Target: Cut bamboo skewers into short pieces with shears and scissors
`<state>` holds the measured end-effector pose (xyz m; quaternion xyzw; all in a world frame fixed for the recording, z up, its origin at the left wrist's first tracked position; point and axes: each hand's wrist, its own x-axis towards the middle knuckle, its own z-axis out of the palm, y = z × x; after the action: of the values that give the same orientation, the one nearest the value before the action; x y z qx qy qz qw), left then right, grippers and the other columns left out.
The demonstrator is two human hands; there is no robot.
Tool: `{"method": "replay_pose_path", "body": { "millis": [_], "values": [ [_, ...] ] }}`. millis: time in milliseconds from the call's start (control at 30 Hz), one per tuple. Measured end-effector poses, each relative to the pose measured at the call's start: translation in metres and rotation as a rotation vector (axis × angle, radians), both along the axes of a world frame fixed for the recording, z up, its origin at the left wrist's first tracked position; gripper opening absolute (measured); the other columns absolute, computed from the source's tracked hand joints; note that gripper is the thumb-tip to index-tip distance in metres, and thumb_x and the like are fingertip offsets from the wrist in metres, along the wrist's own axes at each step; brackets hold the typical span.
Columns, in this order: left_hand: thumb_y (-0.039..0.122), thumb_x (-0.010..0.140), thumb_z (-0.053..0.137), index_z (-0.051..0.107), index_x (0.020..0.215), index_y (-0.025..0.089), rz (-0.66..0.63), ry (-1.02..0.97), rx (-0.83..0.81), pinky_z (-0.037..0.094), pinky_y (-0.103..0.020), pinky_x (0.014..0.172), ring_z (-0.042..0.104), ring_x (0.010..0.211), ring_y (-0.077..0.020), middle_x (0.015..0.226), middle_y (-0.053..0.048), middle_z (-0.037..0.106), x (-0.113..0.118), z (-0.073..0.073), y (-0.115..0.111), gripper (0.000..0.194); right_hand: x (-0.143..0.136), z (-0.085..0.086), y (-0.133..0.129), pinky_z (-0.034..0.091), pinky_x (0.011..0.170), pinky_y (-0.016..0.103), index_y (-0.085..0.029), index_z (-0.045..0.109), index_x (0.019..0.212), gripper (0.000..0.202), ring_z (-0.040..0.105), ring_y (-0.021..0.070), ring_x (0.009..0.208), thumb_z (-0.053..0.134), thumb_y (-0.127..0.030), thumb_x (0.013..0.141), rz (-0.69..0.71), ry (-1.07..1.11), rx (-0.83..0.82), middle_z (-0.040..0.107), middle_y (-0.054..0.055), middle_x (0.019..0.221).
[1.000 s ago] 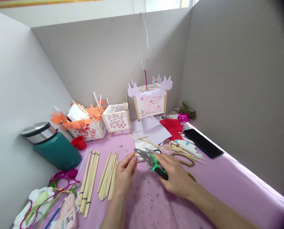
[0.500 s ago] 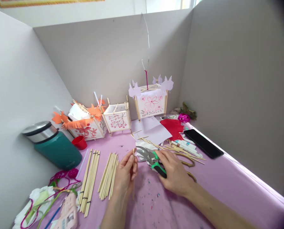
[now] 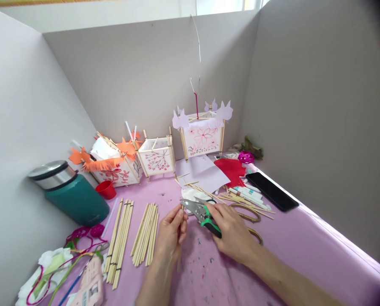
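Near the middle of the table, my left hand (image 3: 172, 229) is closed around a thin wooden stick (image 3: 178, 261), whose lower end points down toward me. My right hand (image 3: 232, 229) grips pruning shears (image 3: 205, 216) with green and black handles. The shears' metal blades reach left to the top of the stick, just above my left fingertips; whether they touch it I cannot tell. Left of my left hand lies a fan of cut sticks (image 3: 146, 233), and beyond it longer sticks (image 3: 121, 242) with dark bands. Scissors (image 3: 245, 212) with bronze-coloured handles lie partly under my right hand.
Paper lanterns on stick frames stand at the back: one with orange trim (image 3: 116, 173), a plain one (image 3: 159, 161), one with lilac cutouts (image 3: 204, 138). A teal bottle (image 3: 78, 197), red cup (image 3: 106, 190) and pink glue gun (image 3: 89, 282) are left; a phone (image 3: 272, 192) and markers (image 3: 249, 195) right.
The shears' blades have closed together at the stick's top end. My left hand has shifted slightly right and down, and the stick's visible tip is now lower.
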<state>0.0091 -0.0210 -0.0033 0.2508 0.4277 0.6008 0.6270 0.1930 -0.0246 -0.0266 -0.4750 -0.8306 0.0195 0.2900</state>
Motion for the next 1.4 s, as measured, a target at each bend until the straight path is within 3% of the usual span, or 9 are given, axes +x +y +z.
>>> {"method": "replay_pose_path", "body": {
  "millis": [233, 333, 400, 533, 667, 900, 1133, 1300, 1400],
  "values": [
    [0.019, 0.065, 0.083, 0.072, 0.097, 0.009, -0.023, -0.186, 0.08, 0.026, -0.012, 0.032, 0.039, 0.044, -0.0026, 0.066, 0.002, 0.057, -0.003, -0.006, 0.003, 0.036, -0.001, 0.003, -0.001, 0.047, 0.089, 0.042, -0.016, 0.046, 0.135, 0.062, 0.057, 0.0295, 0.105, 0.058, -0.012, 0.073, 0.022, 0.2, -0.095, 0.06, 0.013, 0.116],
    [0.01, 0.073, 0.074, 0.071, 0.089, 0.007, 0.019, -0.325, 0.093, 0.037, -0.013, 0.038, 0.045, 0.049, -0.0045, 0.068, 0.0, 0.057, -0.005, -0.007, 0.008, 0.017, -0.002, 0.011, -0.003, 0.046, 0.091, 0.04, -0.018, 0.046, 0.134, 0.055, 0.057, 0.0284, 0.108, 0.059, -0.022, 0.081, 0.083, 0.381, -0.186, 0.06, 0.013, 0.12],
    [0.006, 0.08, 0.065, 0.069, 0.082, 0.009, 0.061, -0.418, 0.086, 0.046, -0.016, 0.048, 0.05, 0.053, -0.0064, 0.07, -0.002, 0.057, -0.005, -0.007, 0.012, 0.005, -0.003, 0.017, -0.005, 0.047, 0.084, 0.036, -0.019, 0.051, 0.128, 0.047, 0.06, 0.0257, 0.097, 0.061, -0.027, 0.082, 0.152, 0.472, -0.328, 0.064, 0.009, 0.109],
    [0.005, 0.092, 0.045, 0.064, 0.076, 0.012, 0.183, -0.522, 0.063, 0.057, -0.025, 0.068, 0.055, 0.059, -0.0077, 0.071, -0.002, 0.056, -0.004, -0.003, 0.014, 0.026, -0.007, 0.025, -0.009, 0.044, 0.066, 0.028, -0.019, 0.059, 0.1, 0.021, 0.056, 0.0172, 0.073, 0.063, -0.026, 0.081, 0.27, 0.543, -0.579, 0.061, 0.0, 0.083],
    [0.006, 0.096, 0.038, 0.062, 0.078, 0.014, 0.26, -0.547, 0.065, 0.057, -0.032, 0.085, 0.057, 0.062, -0.0073, 0.073, 0.0, 0.055, -0.002, 0.003, 0.013, 0.031, -0.011, 0.025, -0.012, 0.04, 0.063, 0.027, -0.018, 0.058, 0.094, 0.015, 0.052, 0.0151, 0.069, 0.062, -0.027, 0.082, 0.278, 0.546, -0.647, 0.058, -0.002, 0.078],
    [0.006, 0.096, 0.036, 0.064, 0.082, 0.015, 0.247, -0.603, 0.14, 0.054, -0.037, 0.095, 0.058, 0.067, -0.0077, 0.076, -0.001, 0.056, 0.0, 0.005, 0.008, 0.032, -0.012, 0.021, -0.007, 0.042, 0.068, 0.03, -0.018, 0.057, 0.092, 0.016, 0.055, 0.0181, 0.074, 0.061, -0.028, 0.08, 0.198, 0.62, -0.629, 0.061, 0.0, 0.08],
    [0.008, 0.097, 0.036, 0.065, 0.082, 0.016, 0.219, -0.621, 0.187, 0.051, -0.04, 0.099, 0.061, 0.073, -0.009, 0.077, -0.002, 0.059, -0.001, 0.005, 0.006, 0.033, -0.011, 0.015, -0.007, 0.045, 0.074, 0.032, -0.017, 0.061, 0.101, 0.025, 0.057, 0.0201, 0.082, 0.063, -0.032, 0.081, 0.222, 0.677, -0.681, 0.062, 0.002, 0.087],
    [0.011, 0.092, 0.052, 0.067, 0.085, 0.018, 0.153, -0.588, 0.189, 0.049, -0.045, 0.099, 0.063, 0.082, -0.0128, 0.083, -0.002, 0.062, -0.003, 0.002, 0.005, 0.018, -0.011, 0.014, -0.003, 0.043, 0.06, 0.027, -0.018, 0.058, 0.105, 0.035, 0.051, 0.0136, 0.065, 0.067, -0.041, 0.08, 0.179, 0.983, -0.832, 0.057, -0.001, 0.08],
    [0.016, 0.085, 0.066, 0.068, 0.088, 0.021, 0.09, -0.538, 0.189, 0.052, -0.042, 0.091, 0.063, 0.087, -0.0152, 0.089, -0.003, 0.065, -0.003, 0.002, 0.003, 0.006, -0.005, 0.018, 0.001, 0.041, 0.054, 0.025, -0.018, 0.057, 0.102, 0.041, 0.049, 0.0117, 0.059, 0.073, -0.044, 0.075, 0.193, 1.181, -0.92, 0.054, -0.003, 0.074]
  ]
}}
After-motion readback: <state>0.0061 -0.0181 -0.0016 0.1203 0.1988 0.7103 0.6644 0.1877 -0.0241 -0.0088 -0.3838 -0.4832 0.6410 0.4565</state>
